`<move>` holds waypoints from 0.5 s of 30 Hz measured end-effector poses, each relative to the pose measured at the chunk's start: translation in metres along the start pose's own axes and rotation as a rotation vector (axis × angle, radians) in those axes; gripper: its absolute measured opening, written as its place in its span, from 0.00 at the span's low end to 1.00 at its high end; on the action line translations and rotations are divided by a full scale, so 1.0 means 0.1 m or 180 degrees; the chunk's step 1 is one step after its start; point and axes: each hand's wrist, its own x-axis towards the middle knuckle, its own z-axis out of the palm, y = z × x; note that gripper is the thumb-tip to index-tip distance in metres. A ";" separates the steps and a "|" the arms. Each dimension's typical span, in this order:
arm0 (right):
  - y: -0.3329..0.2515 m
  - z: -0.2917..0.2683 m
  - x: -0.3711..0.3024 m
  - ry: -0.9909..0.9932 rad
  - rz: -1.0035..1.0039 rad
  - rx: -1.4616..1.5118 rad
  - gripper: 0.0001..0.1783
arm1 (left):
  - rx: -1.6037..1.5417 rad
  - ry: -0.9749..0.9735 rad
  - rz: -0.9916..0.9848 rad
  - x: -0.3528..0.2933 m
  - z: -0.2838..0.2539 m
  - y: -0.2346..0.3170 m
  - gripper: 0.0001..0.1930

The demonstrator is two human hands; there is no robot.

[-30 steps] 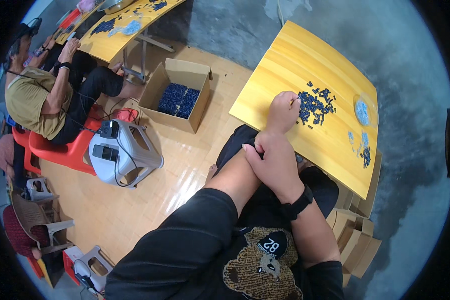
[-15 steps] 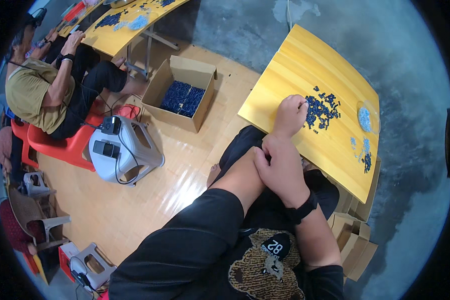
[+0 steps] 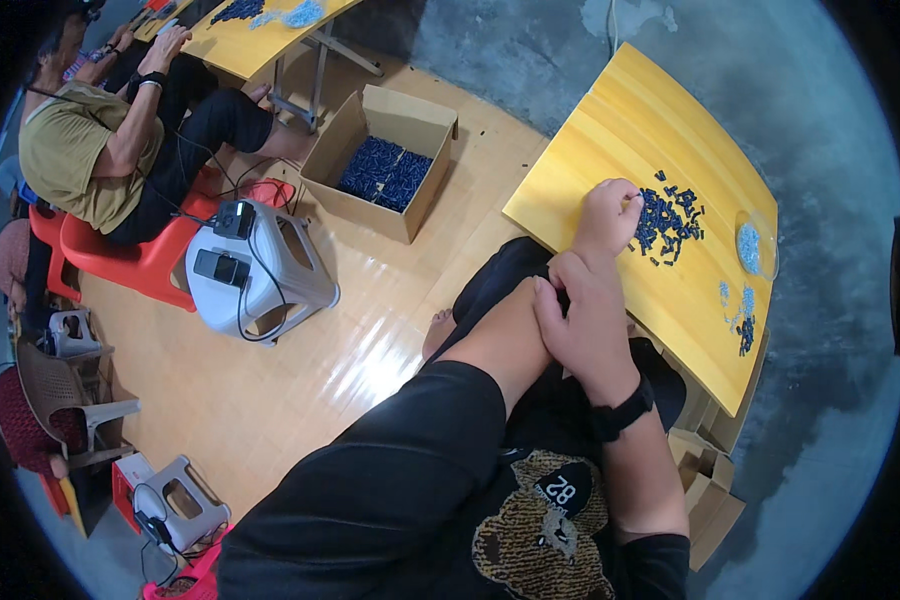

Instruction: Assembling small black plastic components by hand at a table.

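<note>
My left hand (image 3: 607, 215) is curled closed over the near left part of the yellow table (image 3: 620, 130), its fingertips at the edge of a heap of small dark parts (image 3: 668, 222). What those fingers hold, if anything, cannot be made out. Across my left wrist lies my right hand (image 3: 595, 325), its fingers wrapped round the forearm and a dark band on its own wrist. Toward the table's right edge sits a clear round dish with light blue bits (image 3: 749, 248). Nearer lie loose blue bits (image 3: 748, 300) and a few dark parts (image 3: 746, 338).
An open cardboard box (image 3: 365, 215) filled with dark parts stands on the floor to the left. Beside it, a pale stool (image 3: 205, 300) carries a phone (image 3: 221, 267) and cables. Another person (image 3: 85, 150) sits at a second yellow table (image 3: 245, 50). More cardboard (image 3: 715, 510) lies below my table.
The whole view has shifted a little, so the table and my arms appear further right. My right hand keeps its hold on my left wrist, and the heap looks the same.
</note>
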 end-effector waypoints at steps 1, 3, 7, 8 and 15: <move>0.05 0.02 0.04 0.0347 -0.0449 -0.0033 0.11 | -0.0001 -0.0006 0.0007 -0.01 0.02 0.00 0.05; 0.06 -0.06 0.01 0.0084 -0.0225 0.0042 0.11 | 0.0541 -0.0075 0.0244 -0.06 0.03 -0.01 0.05; 0.00 -0.18 -0.05 -0.0226 0.0290 0.0259 0.13 | 0.0333 0.0072 0.0245 -0.05 0.10 -0.04 0.06; -0.01 -0.17 -0.07 -0.0209 0.0333 0.0234 0.13 | 0.0259 0.0106 0.0246 -0.05 0.08 -0.06 0.06; 0.27 0.04 0.03 0.0484 0.0067 -0.0201 0.13 | 0.0170 -0.0114 -0.0240 0.04 0.06 -0.19 0.05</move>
